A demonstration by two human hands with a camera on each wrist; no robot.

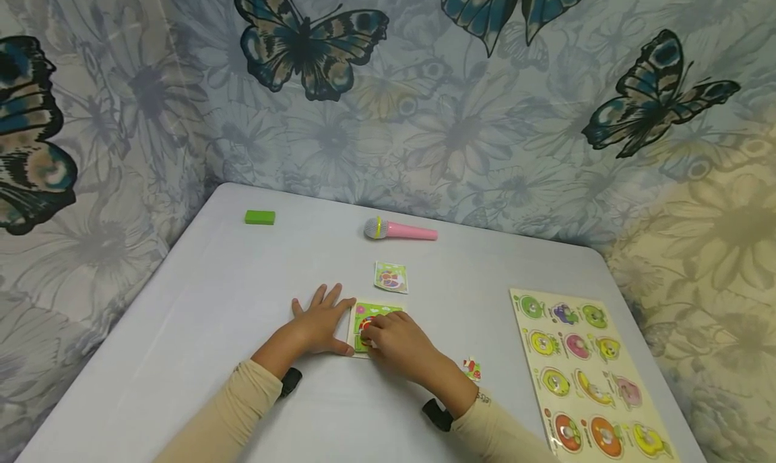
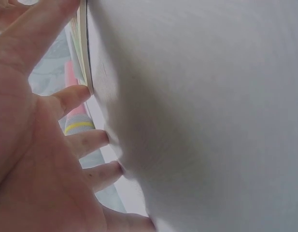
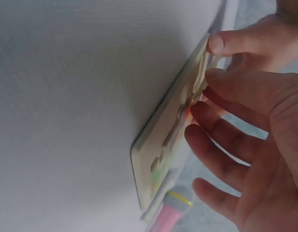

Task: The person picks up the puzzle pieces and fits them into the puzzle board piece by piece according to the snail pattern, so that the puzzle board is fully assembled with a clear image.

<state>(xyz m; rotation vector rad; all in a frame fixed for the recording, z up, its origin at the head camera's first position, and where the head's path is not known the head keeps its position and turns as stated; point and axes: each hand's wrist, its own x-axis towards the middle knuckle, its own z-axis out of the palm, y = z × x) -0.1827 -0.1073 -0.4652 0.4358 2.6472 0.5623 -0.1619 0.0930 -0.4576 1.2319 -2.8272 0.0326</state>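
A small wooden jigsaw board (image 1: 350, 328) with a green picture lies on the white table between the hands. My left hand (image 1: 320, 321) rests at its left side, fingers spread, with thumb and index fingertip at the board's edge. My right hand (image 1: 403, 345) is over the board's right part, thumb and fingertips bent together at a puzzle piece (image 1: 366, 324) with red and green on it. In the right wrist view, bare wood of the board (image 3: 161, 130) shows beside the fitted pieces. The right hand (image 3: 250, 145) hides part of the picture in the head view.
A loose puzzle piece (image 1: 472, 368) lies right of the right wrist. Behind the board are a small picture card (image 1: 391, 277), a pink toy microphone (image 1: 409, 231) and a green block (image 1: 260, 218). A large fruit-picture board (image 1: 560, 362) lies along the right side.
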